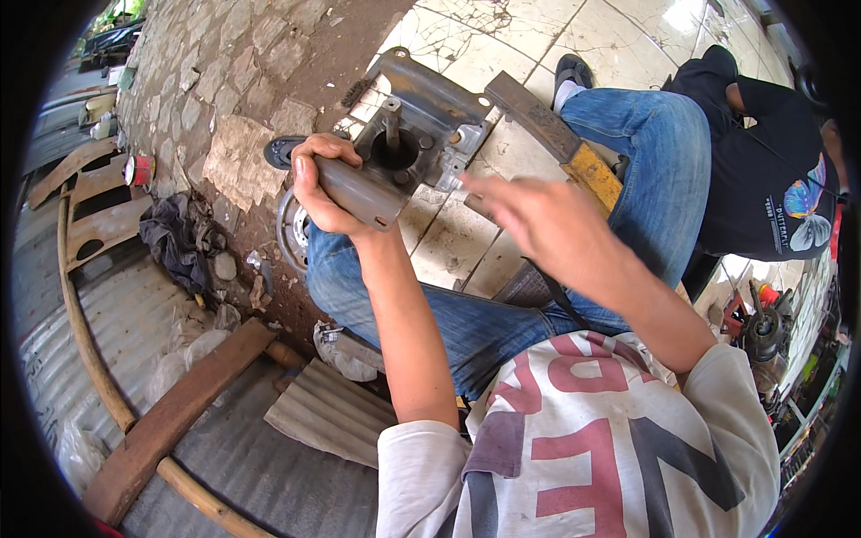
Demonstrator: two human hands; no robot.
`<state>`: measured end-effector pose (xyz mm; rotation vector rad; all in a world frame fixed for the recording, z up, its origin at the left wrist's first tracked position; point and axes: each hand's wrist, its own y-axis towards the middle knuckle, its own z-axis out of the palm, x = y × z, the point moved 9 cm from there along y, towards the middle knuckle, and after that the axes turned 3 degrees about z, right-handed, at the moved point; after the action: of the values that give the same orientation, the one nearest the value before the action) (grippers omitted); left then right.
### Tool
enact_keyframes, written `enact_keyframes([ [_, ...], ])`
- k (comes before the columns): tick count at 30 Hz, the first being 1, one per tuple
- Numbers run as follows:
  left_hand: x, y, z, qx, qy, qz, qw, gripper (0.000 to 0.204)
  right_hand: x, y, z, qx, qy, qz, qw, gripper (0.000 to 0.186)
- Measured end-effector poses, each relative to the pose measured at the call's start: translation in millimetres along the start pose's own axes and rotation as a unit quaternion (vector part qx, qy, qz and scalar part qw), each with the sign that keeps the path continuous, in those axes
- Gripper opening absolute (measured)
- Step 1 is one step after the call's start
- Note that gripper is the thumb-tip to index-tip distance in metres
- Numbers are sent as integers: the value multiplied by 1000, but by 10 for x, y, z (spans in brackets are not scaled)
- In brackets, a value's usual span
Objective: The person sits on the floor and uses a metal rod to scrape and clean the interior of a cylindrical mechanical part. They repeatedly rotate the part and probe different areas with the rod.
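My left hand (334, 186) is closed on the curved plate (359, 192) of a dark steel assembly (417, 112) held over my lap. The assembly has a central hole with an upright shaft (392, 121) and several bolt heads. On its right side is a small silver bracket (453, 166), just beyond the fingertips of my right hand (538, 224). That hand is smeared by motion, its index finger reaching forward; whether it holds anything is unclear. A long steel bar with a yellow end (547, 134) lies to the right of the assembly.
A person in black clothing (744, 206) is at the right, near metal parts (767, 350). My legs straddle the work over a tiled floor (498, 40). To the left lie stone paving (224, 54), corrugated sheets (108, 332), a wooden plank (179, 412), dark cloth (179, 242) and a red tin (137, 170).
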<state>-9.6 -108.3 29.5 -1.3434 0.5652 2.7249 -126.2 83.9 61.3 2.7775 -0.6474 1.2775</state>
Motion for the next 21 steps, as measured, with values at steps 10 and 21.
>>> enact_keyframes([
  [10, 76, -30, 17, 2, 6, -5, 1000, 36, -19, 69, -118, 35, -3, -6, 999, 28],
  [21, 91, -53, 47, -7, -9, -5, 1000, 35, 233, 5, -15, 78, -21, -49, 995, 24],
])
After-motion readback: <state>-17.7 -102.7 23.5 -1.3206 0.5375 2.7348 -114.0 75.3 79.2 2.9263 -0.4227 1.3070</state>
